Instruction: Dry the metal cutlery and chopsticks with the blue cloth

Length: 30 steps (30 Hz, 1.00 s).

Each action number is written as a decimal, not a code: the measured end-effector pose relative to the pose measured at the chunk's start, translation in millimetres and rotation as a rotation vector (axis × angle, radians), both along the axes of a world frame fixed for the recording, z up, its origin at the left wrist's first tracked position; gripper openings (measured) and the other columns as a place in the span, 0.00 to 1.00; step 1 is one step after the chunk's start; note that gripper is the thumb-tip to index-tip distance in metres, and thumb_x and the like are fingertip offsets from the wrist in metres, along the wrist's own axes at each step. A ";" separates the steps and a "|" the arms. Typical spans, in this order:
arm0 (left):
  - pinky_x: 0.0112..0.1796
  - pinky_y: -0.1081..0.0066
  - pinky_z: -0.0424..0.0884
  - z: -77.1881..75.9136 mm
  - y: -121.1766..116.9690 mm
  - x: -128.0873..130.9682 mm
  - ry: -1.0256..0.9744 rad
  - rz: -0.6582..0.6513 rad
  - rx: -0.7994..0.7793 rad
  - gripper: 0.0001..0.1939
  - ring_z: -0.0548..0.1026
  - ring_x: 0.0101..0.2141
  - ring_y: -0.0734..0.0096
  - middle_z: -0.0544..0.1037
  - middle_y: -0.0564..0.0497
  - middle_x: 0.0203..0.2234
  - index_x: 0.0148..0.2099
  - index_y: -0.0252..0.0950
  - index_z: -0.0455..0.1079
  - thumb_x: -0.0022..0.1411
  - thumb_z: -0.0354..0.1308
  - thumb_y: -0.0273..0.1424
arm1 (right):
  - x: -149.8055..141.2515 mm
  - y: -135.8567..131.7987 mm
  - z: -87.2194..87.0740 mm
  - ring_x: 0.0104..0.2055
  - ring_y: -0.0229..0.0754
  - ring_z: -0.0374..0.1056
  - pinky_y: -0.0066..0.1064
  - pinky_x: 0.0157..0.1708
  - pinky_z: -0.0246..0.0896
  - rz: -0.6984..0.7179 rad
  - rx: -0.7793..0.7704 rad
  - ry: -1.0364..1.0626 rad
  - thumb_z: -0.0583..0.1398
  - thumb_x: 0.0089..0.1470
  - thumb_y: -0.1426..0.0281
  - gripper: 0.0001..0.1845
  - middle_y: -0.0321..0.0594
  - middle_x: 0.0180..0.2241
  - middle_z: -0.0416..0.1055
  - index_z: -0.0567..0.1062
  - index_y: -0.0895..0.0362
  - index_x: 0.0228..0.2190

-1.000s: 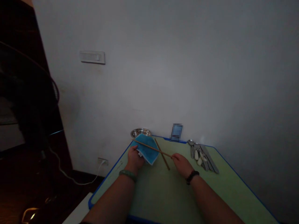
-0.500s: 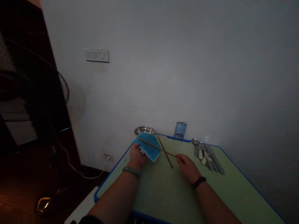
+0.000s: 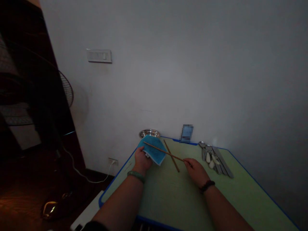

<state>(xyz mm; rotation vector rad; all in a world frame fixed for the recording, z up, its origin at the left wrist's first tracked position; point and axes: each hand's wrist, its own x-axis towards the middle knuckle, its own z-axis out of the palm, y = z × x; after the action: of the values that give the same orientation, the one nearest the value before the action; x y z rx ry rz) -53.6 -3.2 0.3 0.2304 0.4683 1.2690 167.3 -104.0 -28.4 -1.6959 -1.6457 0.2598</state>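
A blue cloth (image 3: pixel 155 154) with a pale edge lies spread over my left hand (image 3: pixel 142 159), whose fingers are closed on its lower left side. In my right hand (image 3: pixel 196 171) one end of a brown wooden chopstick (image 3: pixel 163 151) is pinched. The chopstick slants up to the left, its far part across the cloth. A second chopstick (image 3: pixel 174 162) lies on the green table (image 3: pixel 175 199), crossing beneath the held one. Just behind the cloth stands a shiny metal bowl (image 3: pixel 149 132), its lower front hidden by the cloth.
Several metal spoons and other cutlery (image 3: pixel 222 166), some with white ends, lie at the table's right. A blurred-out phone-like object (image 3: pixel 186 133) leans on the wall at the back. A fan (image 3: pixel 66 88) stands left; a white cord (image 3: pixel 84 180) runs to a wall socket.
The view has shifted slightly, so everything sits a little to the right. Both hands keep their hold on the cloth and chopstick, with hardly any movement between them.
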 end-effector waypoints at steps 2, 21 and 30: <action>0.32 0.60 0.72 -2.3 1.4 -1.0 -0.011 0.003 -0.002 0.09 0.74 0.20 0.64 0.75 0.49 0.17 0.26 0.33 0.68 0.49 0.46 0.29 | -1.0 -0.8 0.9 0.43 0.43 0.65 0.34 0.45 0.57 -0.017 -0.008 0.044 0.48 0.53 0.62 0.18 0.43 0.40 0.70 0.71 0.57 0.39; 0.35 0.60 0.71 -4.0 5.3 -2.5 -0.029 0.044 0.047 0.12 0.75 0.22 0.65 0.76 0.48 0.19 0.27 0.33 0.68 0.51 0.44 0.29 | -2.5 -3.3 1.5 0.31 0.41 0.65 0.30 0.30 0.56 -0.101 -0.007 0.092 0.44 0.54 0.58 0.16 0.36 0.27 0.68 0.65 0.53 0.31; 0.38 0.58 0.70 -4.8 6.2 -2.7 -0.050 0.071 0.024 0.13 0.76 0.25 0.63 0.76 0.49 0.19 0.32 0.33 0.70 0.52 0.44 0.29 | -1.5 -3.2 4.0 0.31 0.41 0.66 0.29 0.30 0.57 -0.071 0.040 0.103 0.48 0.51 0.55 0.18 0.36 0.26 0.69 0.69 0.54 0.30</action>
<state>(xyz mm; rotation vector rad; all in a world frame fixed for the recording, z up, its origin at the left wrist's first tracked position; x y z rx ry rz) -56.4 3.0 -4.4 0.2032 0.4223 1.3476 165.8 -107.2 -24.5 -1.6798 -1.5036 0.2733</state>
